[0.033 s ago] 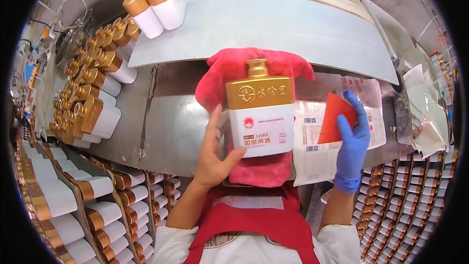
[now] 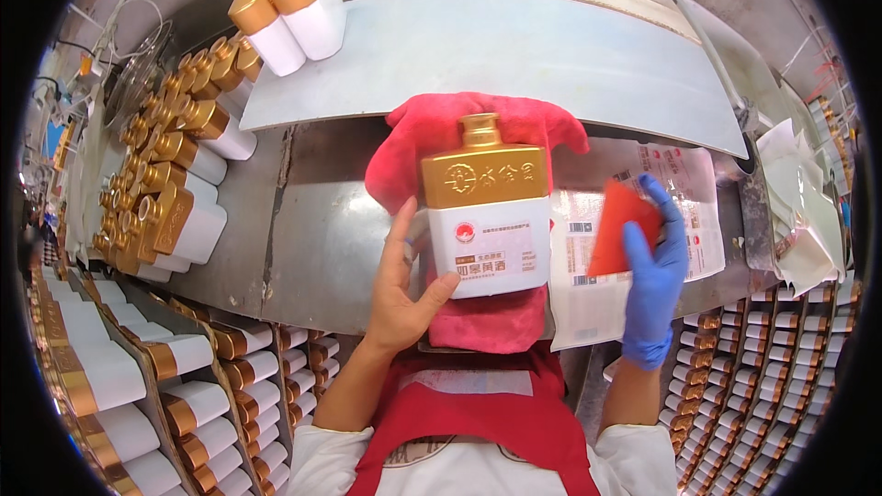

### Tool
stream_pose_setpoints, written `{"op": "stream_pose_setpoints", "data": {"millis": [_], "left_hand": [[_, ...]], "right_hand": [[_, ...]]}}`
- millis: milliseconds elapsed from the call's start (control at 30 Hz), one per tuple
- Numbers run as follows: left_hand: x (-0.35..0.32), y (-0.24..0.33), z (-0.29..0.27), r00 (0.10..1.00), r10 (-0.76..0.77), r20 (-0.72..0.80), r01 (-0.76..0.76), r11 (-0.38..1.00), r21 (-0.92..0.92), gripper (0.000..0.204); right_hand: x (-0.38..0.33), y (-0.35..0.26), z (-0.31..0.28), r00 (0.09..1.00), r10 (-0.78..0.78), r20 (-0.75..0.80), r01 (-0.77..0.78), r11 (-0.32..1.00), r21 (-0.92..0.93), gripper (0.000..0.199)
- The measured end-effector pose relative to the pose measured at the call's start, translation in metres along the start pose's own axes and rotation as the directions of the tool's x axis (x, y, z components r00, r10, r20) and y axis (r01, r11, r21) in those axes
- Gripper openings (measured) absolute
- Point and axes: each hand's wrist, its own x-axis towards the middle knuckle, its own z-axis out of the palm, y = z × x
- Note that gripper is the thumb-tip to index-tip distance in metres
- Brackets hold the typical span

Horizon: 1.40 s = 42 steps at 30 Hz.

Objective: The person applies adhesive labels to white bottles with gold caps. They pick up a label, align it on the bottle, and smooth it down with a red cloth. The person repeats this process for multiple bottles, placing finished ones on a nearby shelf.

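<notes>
A flat bottle (image 2: 496, 220) with a gold shoulder and neck and a white, printed body lies face up on a pink-red cloth (image 2: 487, 321). My bare left hand (image 2: 401, 294) steadies it, thumb on the lower left corner of its front and fingers along its left side. To the right, my blue-gloved right hand (image 2: 657, 266) grips a flat, orange-red scraper (image 2: 617, 237). The scraper is apart from the bottle, above printed label sheets (image 2: 574, 303) on the metal table.
Two similar bottles (image 2: 299, 18) stand on a pale board (image 2: 514, 55) across the back. Many more bottles (image 2: 161, 174) crowd the left side. Racks of bottles (image 2: 211, 386) flank me at both lower sides. Crumpled white sheets (image 2: 799, 211) lie at the right.
My right hand and the scraper have shifted slightly left, toward the bottle. My left hand and the bottle have hardly moved.
</notes>
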Motion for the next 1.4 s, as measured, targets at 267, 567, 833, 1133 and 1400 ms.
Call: {"op": "stream_pose_setpoints", "data": {"millis": [267,567,833,1133,1400], "left_hand": [[0.005,0.004,0.009,0.999,0.041,-0.033,-0.034,0.981,0.189,0.077],[0.002,0.0,0.0,0.999,0.041,0.024,-0.045,0.979,0.2,0.084],[-0.004,0.004,-0.023,0.971,0.0,0.238,-0.086,0.932,0.352,0.097],[-0.007,-0.005,-0.022,0.978,0.02,0.21,-0.108,0.903,0.416,0.095],[-0.007,-0.003,-0.025,0.975,-0.011,0.224,-0.091,0.892,0.443,0.096]], "right_hand": [[-0.033,0.002,0.055,0.953,-0.114,0.281,0.214,0.91,-0.356,0.038],[-0.013,0.006,0.045,0.93,-0.368,0.019,0.356,0.884,-0.304,0.034],[-0.055,0.012,0.054,0.499,-0.446,0.743,0.842,0.454,-0.292,0.038],[0.02,-0.013,0.045,0.523,-0.551,0.65,0.838,0.472,-0.275,0.027],[-0.012,-0.006,-0.001,0.547,-0.424,0.722,0.734,0.658,-0.169,0.035]]}}
